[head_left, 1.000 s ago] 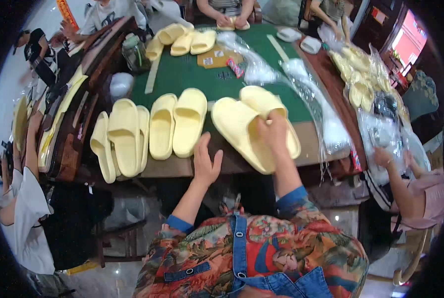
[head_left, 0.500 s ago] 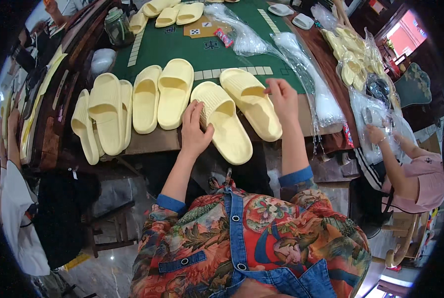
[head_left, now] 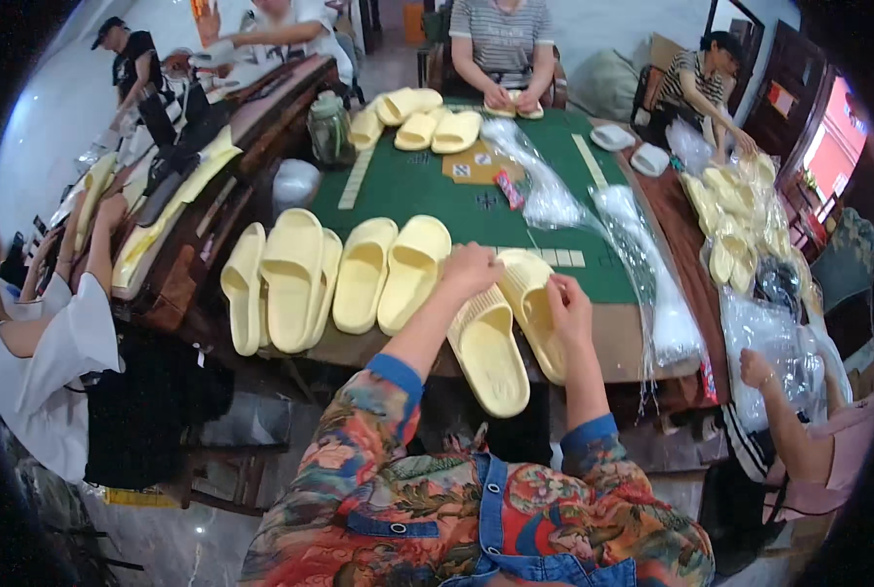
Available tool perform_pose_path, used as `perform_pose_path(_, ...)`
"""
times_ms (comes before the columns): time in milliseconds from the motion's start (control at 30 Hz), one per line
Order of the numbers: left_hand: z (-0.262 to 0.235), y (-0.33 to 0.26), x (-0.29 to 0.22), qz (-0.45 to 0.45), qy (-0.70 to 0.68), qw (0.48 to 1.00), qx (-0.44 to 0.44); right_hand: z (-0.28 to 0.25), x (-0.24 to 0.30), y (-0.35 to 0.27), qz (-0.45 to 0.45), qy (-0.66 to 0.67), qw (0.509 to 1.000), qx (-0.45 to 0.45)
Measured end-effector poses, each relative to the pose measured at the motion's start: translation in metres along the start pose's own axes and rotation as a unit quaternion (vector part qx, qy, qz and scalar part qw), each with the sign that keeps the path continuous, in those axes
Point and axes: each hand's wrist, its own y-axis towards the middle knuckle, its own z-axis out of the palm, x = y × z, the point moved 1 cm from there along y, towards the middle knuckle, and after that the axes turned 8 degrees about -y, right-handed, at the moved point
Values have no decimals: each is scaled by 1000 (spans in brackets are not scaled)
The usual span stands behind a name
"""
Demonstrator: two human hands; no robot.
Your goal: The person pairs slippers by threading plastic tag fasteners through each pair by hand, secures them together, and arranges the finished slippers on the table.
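Our left hand [head_left: 471, 270] now covers one pale-yellow ridged foam slipper [head_left: 495, 364]'s toe | our right hand [head_left: 571, 303], fingers curled, touches its mate [head_left: 538, 331] | we cannot tell either grip | pair lies closer together at brown table edge [head_left: 610, 340]

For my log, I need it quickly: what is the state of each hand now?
Left hand: bent over the toe end of the nearest slipper; grip cannot be told.
Right hand: fingers curled at the slipper beside it; grip cannot be told.
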Motion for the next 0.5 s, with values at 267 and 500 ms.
perform_pose_path(267,22,37,34,42,32,998,26,6,1,-3,13,23,999,27)
perform_pose_path(500,3,14,12,204,-19,979,-10,-9,12,2,39,-11,998,-39)
